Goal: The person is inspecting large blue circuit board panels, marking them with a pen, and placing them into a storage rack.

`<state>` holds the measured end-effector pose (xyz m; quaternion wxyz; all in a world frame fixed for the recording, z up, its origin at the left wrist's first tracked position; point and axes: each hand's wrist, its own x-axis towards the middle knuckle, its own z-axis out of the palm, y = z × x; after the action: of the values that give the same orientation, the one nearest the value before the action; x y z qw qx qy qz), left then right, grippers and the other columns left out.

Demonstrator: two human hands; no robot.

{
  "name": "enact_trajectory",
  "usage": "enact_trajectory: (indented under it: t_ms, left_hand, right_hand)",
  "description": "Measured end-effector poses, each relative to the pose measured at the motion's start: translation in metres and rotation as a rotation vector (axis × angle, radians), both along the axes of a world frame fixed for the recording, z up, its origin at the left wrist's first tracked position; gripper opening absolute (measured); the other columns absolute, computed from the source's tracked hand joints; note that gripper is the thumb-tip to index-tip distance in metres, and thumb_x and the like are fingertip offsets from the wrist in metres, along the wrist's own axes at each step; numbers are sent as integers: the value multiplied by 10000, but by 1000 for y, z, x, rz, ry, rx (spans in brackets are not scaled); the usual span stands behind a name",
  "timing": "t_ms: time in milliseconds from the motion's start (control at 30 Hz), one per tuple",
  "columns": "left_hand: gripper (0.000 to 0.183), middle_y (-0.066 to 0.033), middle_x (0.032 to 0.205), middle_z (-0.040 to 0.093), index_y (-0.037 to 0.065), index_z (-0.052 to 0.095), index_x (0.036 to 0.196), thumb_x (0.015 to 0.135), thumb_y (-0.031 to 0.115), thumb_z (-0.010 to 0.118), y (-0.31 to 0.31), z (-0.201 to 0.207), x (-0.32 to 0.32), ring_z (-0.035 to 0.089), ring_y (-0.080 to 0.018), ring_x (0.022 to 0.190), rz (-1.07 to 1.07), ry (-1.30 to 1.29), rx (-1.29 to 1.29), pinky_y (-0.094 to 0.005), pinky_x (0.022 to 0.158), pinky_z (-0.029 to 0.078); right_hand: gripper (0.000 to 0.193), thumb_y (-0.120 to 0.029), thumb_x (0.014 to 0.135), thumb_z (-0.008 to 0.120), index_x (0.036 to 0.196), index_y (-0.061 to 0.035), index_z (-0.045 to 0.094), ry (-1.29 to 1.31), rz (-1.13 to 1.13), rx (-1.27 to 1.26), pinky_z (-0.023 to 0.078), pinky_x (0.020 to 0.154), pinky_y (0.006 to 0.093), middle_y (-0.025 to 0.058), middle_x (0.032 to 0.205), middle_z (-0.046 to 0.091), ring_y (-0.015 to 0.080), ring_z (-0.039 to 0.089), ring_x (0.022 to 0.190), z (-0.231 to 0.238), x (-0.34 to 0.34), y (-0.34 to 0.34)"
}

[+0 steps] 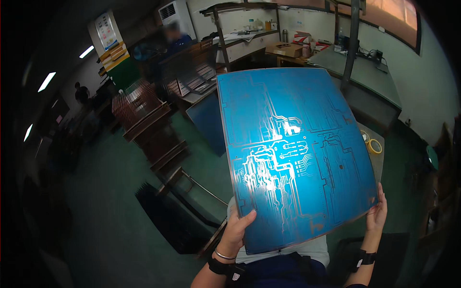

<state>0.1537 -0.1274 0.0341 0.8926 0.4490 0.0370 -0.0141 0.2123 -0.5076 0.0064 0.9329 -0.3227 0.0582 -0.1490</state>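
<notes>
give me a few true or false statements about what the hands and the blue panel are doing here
1. Both hands grip one large blue circuit panel. True.
2. The left hand holds the panel's top edge. False: it grips the lower left corner, thumb on the front face.
3. The right hand is at the lower right edge. True.
4. The panel lies flat on a workbench. False: it is held up in the air, tilted toward the camera.
5. Rolls of tape sit on a surface behind the panel's right side. True.
</notes>
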Motion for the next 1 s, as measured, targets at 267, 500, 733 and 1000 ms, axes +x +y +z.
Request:
enact_trajectory:
  t_ms: [267, 500, 733, 1000]
  left_hand:
    - [471, -90, 1107, 540, -16, 466, 1195, 829, 244, 610, -2, -1, 26, 528, -160, 976, -176, -46, 253, -291, 866, 411]
    - [441, -100, 1190, 518, -21, 414, 1264, 945, 283, 432, -14, -2, 38, 485, -162, 1079, -222, -22, 261, -302, 935, 367]
    - [464, -117, 1185, 520, -42, 409, 1264, 981, 311, 306, -14, -4, 44, 503, -168, 1053, -53, 122, 227, -290, 912, 391]
    - [440, -113, 1146, 544, -49, 415, 1257, 975, 279, 333, -13, -11, 46, 528, -162, 1009, -29, 134, 285, -279, 879, 417]
  right_hand:
    - [331, -250, 941, 438, 1106, 9, 561, 312, 131, -604, 493, 677, 246, 91, 856, 640, 111, 611, 773, -19, -21, -59]
    - [252, -227, 926, 473, 903, -10, 600, 414, -113, -776, 424, 707, 229, 4, 828, 589, 77, 535, 749, -57, -23, -47]
    - [265, -200, 931, 471, 907, 17, 621, 441, -119, -742, 426, 660, 205, 15, 804, 614, 70, 547, 702, -62, -16, -35]
    - [256, -187, 927, 474, 905, 20, 622, 466, -99, -796, 432, 649, 206, 17, 797, 617, 73, 552, 693, -63, -18, -38]
